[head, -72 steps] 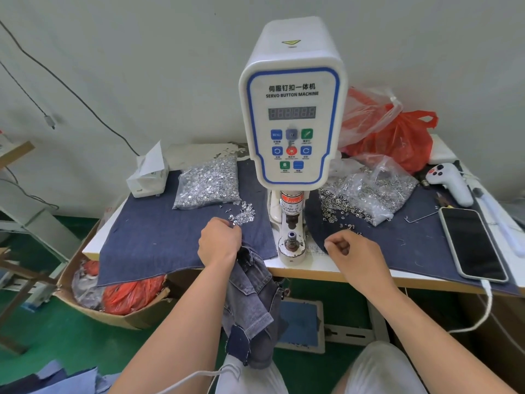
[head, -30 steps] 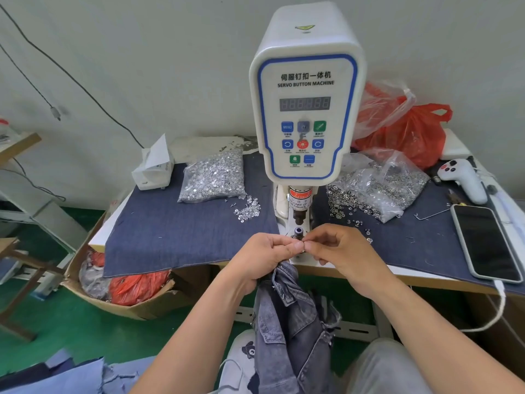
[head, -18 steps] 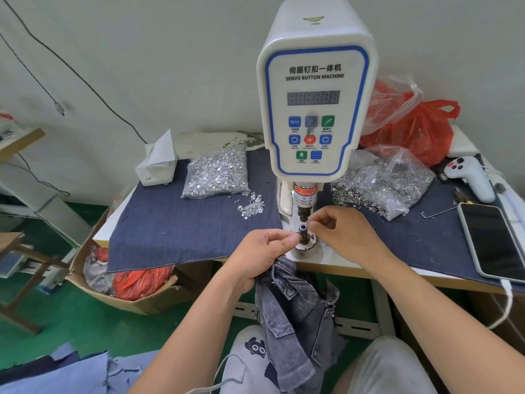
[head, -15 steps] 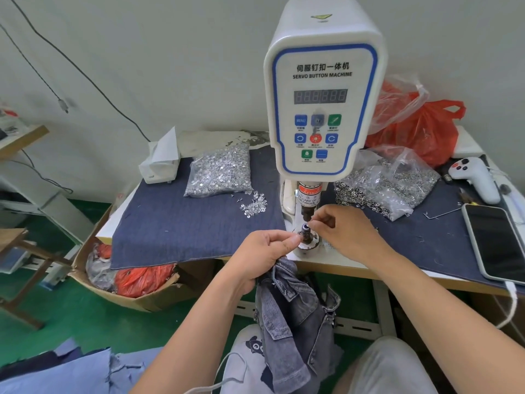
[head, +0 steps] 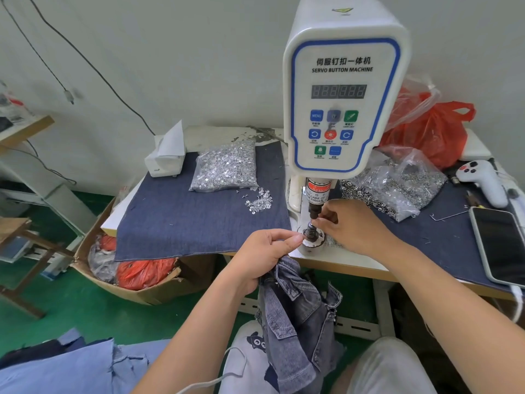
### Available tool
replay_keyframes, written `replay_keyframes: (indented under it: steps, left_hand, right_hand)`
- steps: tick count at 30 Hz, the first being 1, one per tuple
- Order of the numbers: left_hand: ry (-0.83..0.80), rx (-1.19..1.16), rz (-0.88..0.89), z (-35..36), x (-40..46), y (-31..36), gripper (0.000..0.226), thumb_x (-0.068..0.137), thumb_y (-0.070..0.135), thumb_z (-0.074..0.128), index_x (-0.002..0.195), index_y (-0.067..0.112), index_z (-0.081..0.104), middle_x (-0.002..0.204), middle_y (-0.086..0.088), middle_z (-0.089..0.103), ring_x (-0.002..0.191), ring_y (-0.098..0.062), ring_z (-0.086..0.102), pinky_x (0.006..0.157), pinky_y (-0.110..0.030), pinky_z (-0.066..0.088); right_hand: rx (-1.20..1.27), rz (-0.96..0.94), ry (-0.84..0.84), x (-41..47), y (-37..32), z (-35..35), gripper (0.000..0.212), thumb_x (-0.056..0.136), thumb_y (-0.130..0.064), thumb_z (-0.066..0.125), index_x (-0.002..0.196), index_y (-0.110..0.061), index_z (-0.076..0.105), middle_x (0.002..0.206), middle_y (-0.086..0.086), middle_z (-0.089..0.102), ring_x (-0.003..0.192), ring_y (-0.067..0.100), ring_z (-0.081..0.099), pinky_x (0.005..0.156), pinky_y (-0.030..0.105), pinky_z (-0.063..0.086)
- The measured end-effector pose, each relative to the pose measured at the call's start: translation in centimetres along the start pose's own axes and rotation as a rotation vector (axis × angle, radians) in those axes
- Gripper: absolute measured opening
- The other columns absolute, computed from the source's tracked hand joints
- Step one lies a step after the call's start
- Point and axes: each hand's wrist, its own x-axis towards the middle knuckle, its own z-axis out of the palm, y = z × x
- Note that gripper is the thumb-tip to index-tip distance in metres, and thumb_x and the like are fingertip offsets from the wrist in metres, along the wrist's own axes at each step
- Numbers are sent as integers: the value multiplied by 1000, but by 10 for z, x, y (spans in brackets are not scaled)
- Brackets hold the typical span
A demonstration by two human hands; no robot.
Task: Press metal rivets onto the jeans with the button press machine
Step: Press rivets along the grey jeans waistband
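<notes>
1. White tabletop (head: 349, 261) against a pale wall carries the button press machine (head: 342, 89), with denim cloth (head: 184, 220) spread on either side of it.
2. Our right hand (head: 348, 226) reaches to the lower die (head: 311, 233) under the punch, fingertips pinched together at its top; we judge it is seating a rivet part, though the piece itself is too small to make out.
3. Our left hand (head: 265, 257) pinches something small between thumb and forefinger just beside the die, its lower fingers curled round the jeans (head: 295, 314), which hang below the table edge onto our lap.
4. Loose rivets (head: 258, 201) lie near a bag of rivets (head: 225, 169); a second bag (head: 397, 186) sits right of the machine.
5. Risks as we judge them: the press firing while fingers sit under the punch; the part sitting crooked on the die and crushing; hanging denim dragging the fabric off centre.
</notes>
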Motion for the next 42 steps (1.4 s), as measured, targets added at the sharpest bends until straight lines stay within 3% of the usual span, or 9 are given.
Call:
replay_keyframes:
  steps: [15, 21, 25, 27, 30, 32, 34, 38, 42]
  left_hand:
    - [40, -35, -16, 2, -8, 7, 19, 89, 51, 80, 100, 36, 84, 108, 11, 81, 110, -7, 72, 96, -29, 52]
    - [56, -171, -50, 3, -9, 10, 20, 95, 40, 77, 102, 23, 83, 84, 7, 79, 76, -8, 74, 70, -23, 56]
    - [41, -348, -58, 5, -7, 15, 24, 98, 36, 74, 105, 13, 76, 58, 7, 58, 50, -9, 59, 51, -21, 51]
    - [38, -380, -57, 6, -7, 19, 26, 97, 39, 73, 103, 14, 77, 61, 4, 54, 52, -11, 58, 52, -23, 51]
    - [28, -236, -9, 6, -11, 21, 42, 92, 60, 70, 105, 21, 80, 74, 3, 65, 69, -11, 67, 68, -24, 56]
    - [-19, -3, 87, 0, -15, 19, 50, 84, 76, 68, 108, 33, 79, 94, 10, 78, 92, -5, 73, 82, -20, 54]
    - [-153, 232, 168, -7, -20, 20, 49, 76, 66, 74, 117, 39, 74, 105, 14, 78, 97, 1, 71, 84, -15, 52]
    - [-343, 537, 206, -16, -24, 20, 76, 67, 41, 96, 133, 41, 60, 122, 18, 72, 114, 0, 68, 105, -31, 53]
    - [-348, 601, 246, -15, -23, 15, 84, 70, 43, 97, 141, 44, 50, 129, 26, 65, 120, 5, 63, 106, -26, 51]
  right_hand:
    - [-44, 18, -17, 0, -5, -4, 22, 90, -33, 76, 77, -32, 58, 64, -24, 52, 62, -11, 48, 59, 5, 36]
    - [235, 140, 137, -32, -6, -6, 8, 97, -34, 66, 97, -32, 74, 81, -21, 71, 78, -4, 67, 74, 11, 46]
    - [303, 78, -252, -66, -17, -1, 33, 87, -66, 63, 115, -47, 64, 103, -33, 69, 97, -12, 63, 77, 6, 44]
    - [278, 82, -427, -72, -16, 3, 40, 84, -67, 67, 115, -42, 65, 99, -27, 69, 93, -9, 63, 80, 12, 46]
    - [287, 35, -392, -73, -10, 2, 42, 93, -56, 64, 85, -15, 63, 71, -14, 54, 66, 2, 46, 68, 28, 37]
    - [406, 101, -342, -73, -8, -1, 42, 98, -49, 62, 89, -8, 65, 77, 8, 59, 73, 8, 48, 73, 36, 37]
    - [488, 150, -336, -75, -7, -4, 32, 100, -45, 61, 97, -15, 71, 96, 20, 69, 83, 15, 60, 80, 41, 43]
    - [553, 230, -366, -72, -7, -8, 28, 100, -46, 61, 99, -22, 77, 99, 3, 78, 96, 15, 73, 95, 47, 53]
    - [707, 288, -412, -66, -7, -7, 26, 101, -42, 60, 105, -24, 79, 105, -1, 80, 102, 15, 75, 98, 39, 56]
